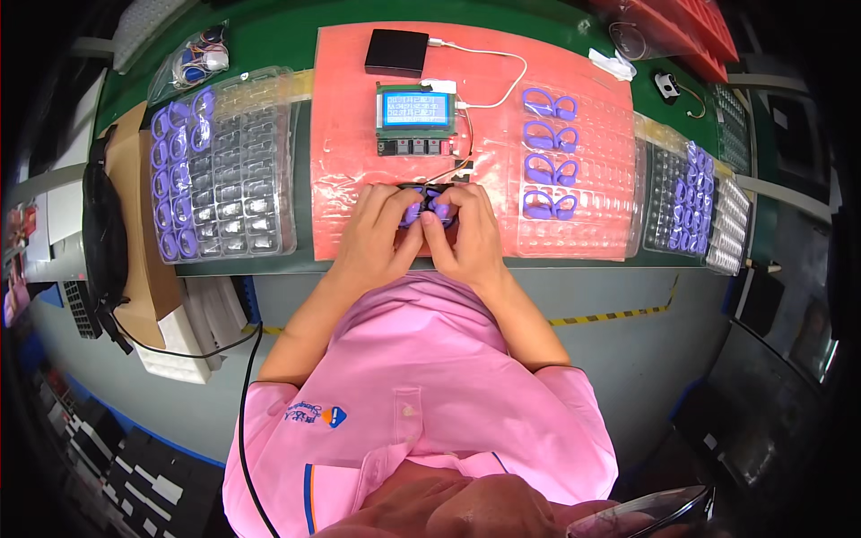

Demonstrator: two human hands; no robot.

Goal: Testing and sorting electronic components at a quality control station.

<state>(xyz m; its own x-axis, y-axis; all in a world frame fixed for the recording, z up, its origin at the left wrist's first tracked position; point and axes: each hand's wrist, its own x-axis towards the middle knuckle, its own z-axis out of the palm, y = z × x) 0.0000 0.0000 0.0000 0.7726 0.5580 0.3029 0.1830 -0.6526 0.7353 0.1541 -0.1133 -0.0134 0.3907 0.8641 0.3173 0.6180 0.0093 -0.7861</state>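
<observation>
At the mat's front edge, my left hand (380, 228) and my right hand (468, 231) meet over a small black fixture (425, 190). Curled fingers and thumbs of both press on small purple looped pieces (413, 213) there, one at each hand. Much of the fixture and the pieces is hidden by my fingers. From the fixture a thin cable runs up to a green circuit board with a lit blue display (415, 110) and a row of buttons below it. A white cable links this board to a flat black box (396, 52).
A clear tray partly filled with purple looped pieces (170, 179) lies at the left. Another clear tray (583, 215) on the pink mat (345, 117) holds a column of paired pieces. Farther right is a third tray (691, 202). A bag of parts (199, 61) lies at the back left.
</observation>
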